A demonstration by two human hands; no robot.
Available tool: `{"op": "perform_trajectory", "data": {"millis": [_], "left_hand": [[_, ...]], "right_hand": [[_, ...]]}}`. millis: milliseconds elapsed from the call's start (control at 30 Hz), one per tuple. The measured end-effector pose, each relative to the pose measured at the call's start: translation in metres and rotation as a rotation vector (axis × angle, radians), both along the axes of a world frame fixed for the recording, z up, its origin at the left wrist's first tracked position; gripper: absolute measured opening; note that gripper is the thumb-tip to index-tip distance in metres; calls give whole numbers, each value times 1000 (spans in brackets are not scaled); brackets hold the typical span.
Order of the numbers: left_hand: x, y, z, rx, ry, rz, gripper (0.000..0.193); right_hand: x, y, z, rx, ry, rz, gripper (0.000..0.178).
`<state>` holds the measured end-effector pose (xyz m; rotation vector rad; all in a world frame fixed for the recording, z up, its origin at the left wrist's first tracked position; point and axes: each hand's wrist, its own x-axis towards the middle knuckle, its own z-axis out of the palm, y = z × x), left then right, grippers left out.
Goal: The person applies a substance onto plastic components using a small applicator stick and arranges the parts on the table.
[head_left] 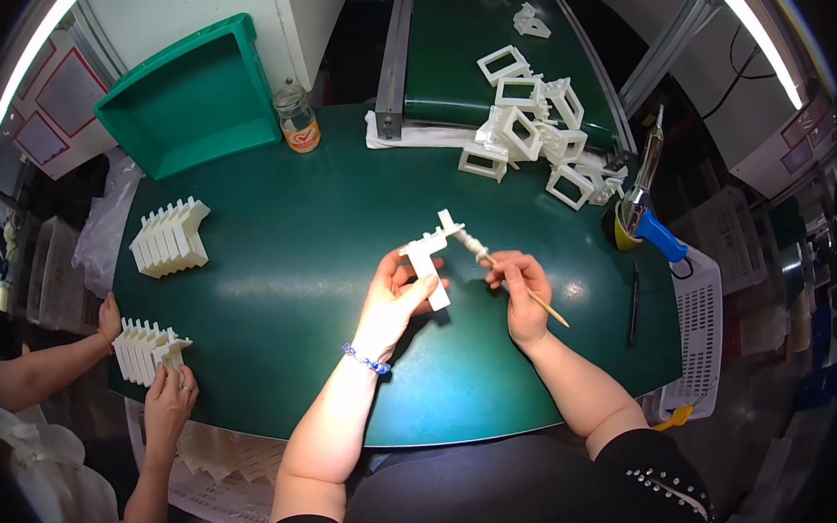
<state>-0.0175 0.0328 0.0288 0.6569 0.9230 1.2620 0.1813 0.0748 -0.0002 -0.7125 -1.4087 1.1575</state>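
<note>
My left hand (pixel 394 297) grips a white plastic part (pixel 429 272) over the middle of the green table, with the thumb across its lower arm. In my right hand (pixel 523 298) is a cotton swab (pixel 548 309), a wooden stick with white wadding wound round its upper end. The wadded end is at the upper right of the white part, touching it or very close; I cannot tell which. My right fingers pinch the stick near its middle, and its bare pointed end slants down to the right.
Several white plastic frames (pixel 522 132) lie heaped at the conveyor's end (pixel 446 78). A glass jar (pixel 297 120) stands beside a green bin (pixel 195 131). At left, a co-worker's hands (pixel 170 397) hold a row of white parts (pixel 146 353); another row (pixel 170 240) stands behind. Right: blue-handled tool (pixel 661 235), black pen (pixel 634 304).
</note>
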Motion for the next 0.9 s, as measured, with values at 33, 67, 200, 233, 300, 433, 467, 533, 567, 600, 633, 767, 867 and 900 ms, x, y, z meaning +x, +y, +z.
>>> {"op": "perform_trajectory", "data": {"millis": [33,67,200,233,300,433,467,533,567,600,633,767,867,900], "left_hand": [[0,1,1,-2,-3,-4,63],[0,1,1,-6,15,6,63],[1,1,4,-14,38,3,64],[0,1,5,-11,55,2,64],[1,1,2,-7,47,-2,64],[0,-1,0,-10,78,-27,65],[1,-1,-1,-2,94,-31,65],[0,-1,-2,-1,98,-33,65],[0,-1,-2,-1,101,-36,65],[1,-1,-2,0,101,-38,65],[1,-1,-3,-8,91,-39,64],[-1,-2,-3,-21,93,-59,60],[0,-1,1,18,56,-102,60],[1,-2,3,20,57,-110,60]], "right_hand": [[-1,2,1,-21,-17,-8,18],[0,4,-2,-52,-5,20,15],[-3,3,-3,-71,-3,7,14],[-3,2,-3,-71,-3,6,14],[-3,0,-2,-39,-10,41,14],[-2,-3,1,-10,-1,23,14],[-3,-3,4,59,-23,-45,14],[-1,-3,7,265,-97,-111,16],[1,-4,7,265,-97,-113,16],[3,-6,7,375,-152,-78,16],[3,-7,8,483,-207,-46,16],[0,-7,15,496,-258,-91,11],[3,0,8,336,-207,-159,10],[5,4,2,182,-151,-167,10]]}}
